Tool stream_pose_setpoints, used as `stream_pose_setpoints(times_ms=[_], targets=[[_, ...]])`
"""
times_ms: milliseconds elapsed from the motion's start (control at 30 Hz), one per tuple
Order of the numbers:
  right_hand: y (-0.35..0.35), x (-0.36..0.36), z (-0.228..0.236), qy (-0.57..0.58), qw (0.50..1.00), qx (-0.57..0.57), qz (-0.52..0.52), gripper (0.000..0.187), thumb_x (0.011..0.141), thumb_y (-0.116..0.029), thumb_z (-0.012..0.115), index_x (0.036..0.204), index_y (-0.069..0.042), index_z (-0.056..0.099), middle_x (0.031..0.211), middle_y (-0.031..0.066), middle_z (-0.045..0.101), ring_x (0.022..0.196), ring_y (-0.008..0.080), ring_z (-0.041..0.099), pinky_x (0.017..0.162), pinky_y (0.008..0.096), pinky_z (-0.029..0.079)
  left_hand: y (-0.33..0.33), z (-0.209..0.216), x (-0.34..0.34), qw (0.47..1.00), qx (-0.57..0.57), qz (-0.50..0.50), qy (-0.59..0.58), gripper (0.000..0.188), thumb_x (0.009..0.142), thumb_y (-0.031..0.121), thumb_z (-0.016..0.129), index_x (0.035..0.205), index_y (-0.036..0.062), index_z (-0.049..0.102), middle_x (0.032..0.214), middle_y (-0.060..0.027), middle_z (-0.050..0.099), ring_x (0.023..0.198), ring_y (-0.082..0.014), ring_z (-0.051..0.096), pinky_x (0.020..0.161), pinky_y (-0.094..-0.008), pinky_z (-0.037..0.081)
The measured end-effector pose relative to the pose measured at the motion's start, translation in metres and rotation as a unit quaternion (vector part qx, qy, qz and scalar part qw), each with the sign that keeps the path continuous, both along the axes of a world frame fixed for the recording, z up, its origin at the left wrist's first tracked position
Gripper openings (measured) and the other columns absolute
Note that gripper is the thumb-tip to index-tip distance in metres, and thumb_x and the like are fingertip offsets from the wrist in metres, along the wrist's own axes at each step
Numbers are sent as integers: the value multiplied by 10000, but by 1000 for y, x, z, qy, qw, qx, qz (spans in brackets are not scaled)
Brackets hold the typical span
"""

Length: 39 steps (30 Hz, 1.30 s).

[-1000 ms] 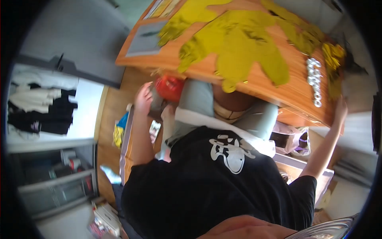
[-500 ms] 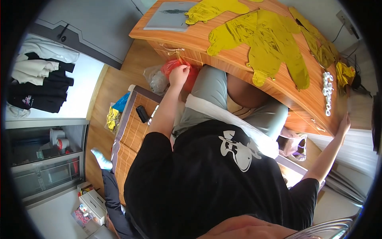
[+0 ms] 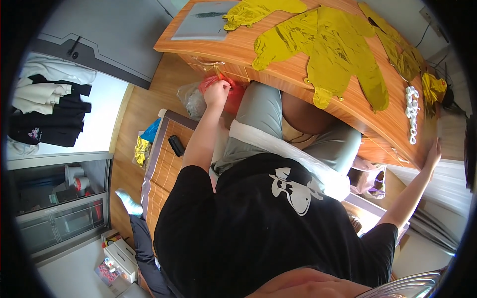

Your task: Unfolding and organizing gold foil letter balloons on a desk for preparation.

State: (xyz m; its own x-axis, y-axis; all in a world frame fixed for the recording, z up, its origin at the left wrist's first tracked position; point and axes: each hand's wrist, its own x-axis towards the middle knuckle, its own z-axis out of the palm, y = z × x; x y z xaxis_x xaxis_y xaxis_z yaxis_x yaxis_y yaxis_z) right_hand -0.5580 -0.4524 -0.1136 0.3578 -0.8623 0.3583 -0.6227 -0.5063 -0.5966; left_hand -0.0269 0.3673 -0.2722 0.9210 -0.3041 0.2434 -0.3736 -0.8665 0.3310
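Note:
My left hand (image 3: 217,93) is closed in front of a red plastic bag (image 3: 234,98) below the desk's drawer handle. Whatever its fingers pinch is hidden. My right hand (image 3: 434,152) rests at the right end of the wooden desk (image 3: 283,74), its fingers stretched out and nothing visible in them. Flat gold foil balloons (image 3: 335,54) lie spread on the desktop. Near my right hand lies a white, chain-like looped strip (image 3: 411,115), with a crumpled gold foil piece (image 3: 434,88) beyond it.
A clear sleeve (image 3: 204,21) lies at the desk's far left. A whitish plastic bag (image 3: 191,100) sits beside the red one. On the slatted mat (image 3: 166,154) is a black case (image 3: 176,145). Another person's leg (image 3: 144,241) extends at lower left. A pink bag (image 3: 367,178) stands under the desk.
The view has shifted slightly. My left hand has moved a little left and down in front of the red bag. My right hand stays by the desk's right end.

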Motion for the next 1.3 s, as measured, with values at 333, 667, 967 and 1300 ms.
stream_pose_setpoints(times_ms=[333,667,967,1300], targets=[[-23,-11,-16,-90,993,71,13,455,1024,-373,615,1275,0,683,1175,68,723,1057,138,661,882,243,508,-22,16,-26,995,5,-83,-48,178,906,311,663,981,169,740,891,-71,741,792,-295,715,658,-444,570],[-8,2,-9,-92,991,96,13,483,1010,-395,631,1272,7,684,1152,64,727,1016,131,657,877,248,515,-48,-12,-3,983,167,-57,-43,159,858,262,664,799,117,697,835,-88,709,756,-302,715,618,-461,576],[-11,-8,-6,-59,998,35,8,469,1023,-389,611,1280,-3,684,1132,60,731,1003,127,658,880,252,516,-10,17,17,949,260,-132,-116,152,855,163,604,788,116,732,849,-80,727,733,-266,733,605,-420,588],[-6,-6,-4,-34,997,67,-35,467,1010,-405,629,1248,-10,703,1094,59,741,965,130,675,848,253,527,-31,16,21,943,328,-28,35,241,883,129,554,853,108,792,898,-131,770,849,-284,761,654,-441,600]])
